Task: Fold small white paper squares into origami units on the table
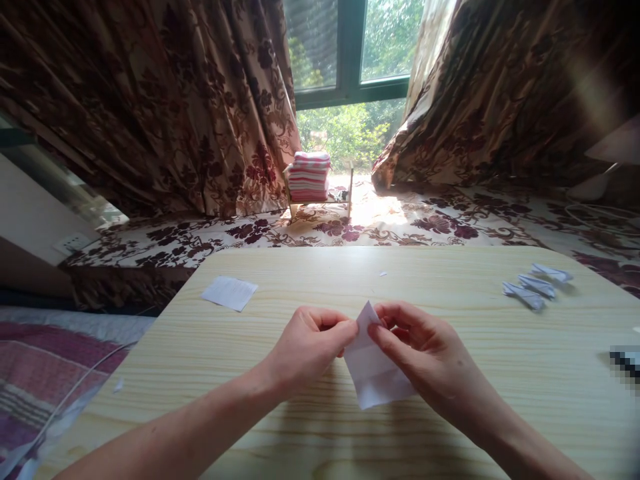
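Observation:
A white sheet of paper (373,367) is held up over the middle of the table, with a faint crease across it and its pointed corner uppermost. My left hand (313,340) pinches its left edge near the top between thumb and fingers. On the other side, my right hand (420,337) grips the paper, thumb on the near face and fingers behind, partly hidden. Three folded white paper pieces (535,287) lie together at the table's far right. At the far left rests a flat paper sheet (230,293) with faint lines.
Both forearms reach over the pale wooden table (200,373). A tiny paper scrap (383,273) lies near its far edge, another scrap (119,385) at the left edge. Beyond, striped folded cloths (310,177) stand on a small rack before the window. A blurred dark object (625,361) shows at right.

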A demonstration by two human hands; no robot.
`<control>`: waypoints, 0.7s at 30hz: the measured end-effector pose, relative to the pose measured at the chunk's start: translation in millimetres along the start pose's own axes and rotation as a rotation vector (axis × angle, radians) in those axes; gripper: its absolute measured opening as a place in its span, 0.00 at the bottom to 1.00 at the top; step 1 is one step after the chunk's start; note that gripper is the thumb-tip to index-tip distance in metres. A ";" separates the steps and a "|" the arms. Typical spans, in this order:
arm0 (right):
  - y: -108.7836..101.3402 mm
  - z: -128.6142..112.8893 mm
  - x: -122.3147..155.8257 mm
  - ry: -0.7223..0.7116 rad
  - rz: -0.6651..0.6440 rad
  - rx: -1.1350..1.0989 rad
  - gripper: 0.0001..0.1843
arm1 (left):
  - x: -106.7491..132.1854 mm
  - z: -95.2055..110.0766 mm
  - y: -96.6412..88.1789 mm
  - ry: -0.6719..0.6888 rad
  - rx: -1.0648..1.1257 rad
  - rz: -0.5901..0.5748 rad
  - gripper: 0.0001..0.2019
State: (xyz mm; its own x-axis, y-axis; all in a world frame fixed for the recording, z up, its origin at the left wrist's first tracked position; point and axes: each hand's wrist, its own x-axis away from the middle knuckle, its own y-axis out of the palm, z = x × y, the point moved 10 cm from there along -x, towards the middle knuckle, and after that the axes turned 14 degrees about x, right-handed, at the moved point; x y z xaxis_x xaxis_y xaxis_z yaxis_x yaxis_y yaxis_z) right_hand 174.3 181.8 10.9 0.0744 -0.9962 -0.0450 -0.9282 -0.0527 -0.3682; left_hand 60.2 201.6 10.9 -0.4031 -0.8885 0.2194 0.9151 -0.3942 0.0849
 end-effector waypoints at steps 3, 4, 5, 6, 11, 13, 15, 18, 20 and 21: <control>-2.7 -2.3 1.7 -0.005 0.041 0.024 0.09 | -0.3 -2.5 -0.9 -0.023 0.024 0.003 0.14; -3.5 -4.6 1.9 -0.022 0.050 0.035 0.09 | -0.5 -3.0 -1.4 -0.029 0.039 0.003 0.14; -4.4 -8.0 2.1 -0.051 0.060 0.052 0.08 | -0.8 -3.3 -1.7 -0.032 0.056 -0.001 0.13; -5.5 -12.4 2.3 -0.092 0.072 0.070 0.07 | -1.1 -3.3 -1.9 -0.034 0.076 -0.005 0.13; -7.2 -27.5 3.8 -0.261 0.108 0.142 0.06 | -1.6 -4.1 -2.0 -0.067 0.168 -0.021 0.12; -6.2 -28.2 4.2 -0.279 0.106 0.166 0.06 | -1.1 -4.8 -1.4 -0.090 0.204 -0.022 0.11; -5.7 -28.7 4.9 -0.292 0.109 0.189 0.07 | -0.6 -4.6 -0.7 -0.101 0.233 -0.025 0.11; -5.0 -31.4 6.5 -0.319 0.114 0.215 0.09 | -0.6 -3.9 0.0 -0.101 0.249 -0.037 0.11; -5.0 -33.9 7.5 -0.343 0.119 0.223 0.10 | -1.0 -3.6 -0.3 -0.097 0.253 -0.040 0.12; -5.3 -35.3 8.0 -0.356 0.123 0.225 0.11 | -1.2 -3.6 -0.5 -0.097 0.257 -0.041 0.12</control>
State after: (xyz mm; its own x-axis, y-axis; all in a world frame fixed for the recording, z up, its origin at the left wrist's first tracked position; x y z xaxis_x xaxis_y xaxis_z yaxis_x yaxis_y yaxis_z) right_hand 167.0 171.7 45.2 0.1260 -0.9059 -0.4043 -0.8383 0.1208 -0.5317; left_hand 60.2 202.1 7.0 -0.4480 -0.8416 0.3015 0.8760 -0.3458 0.3364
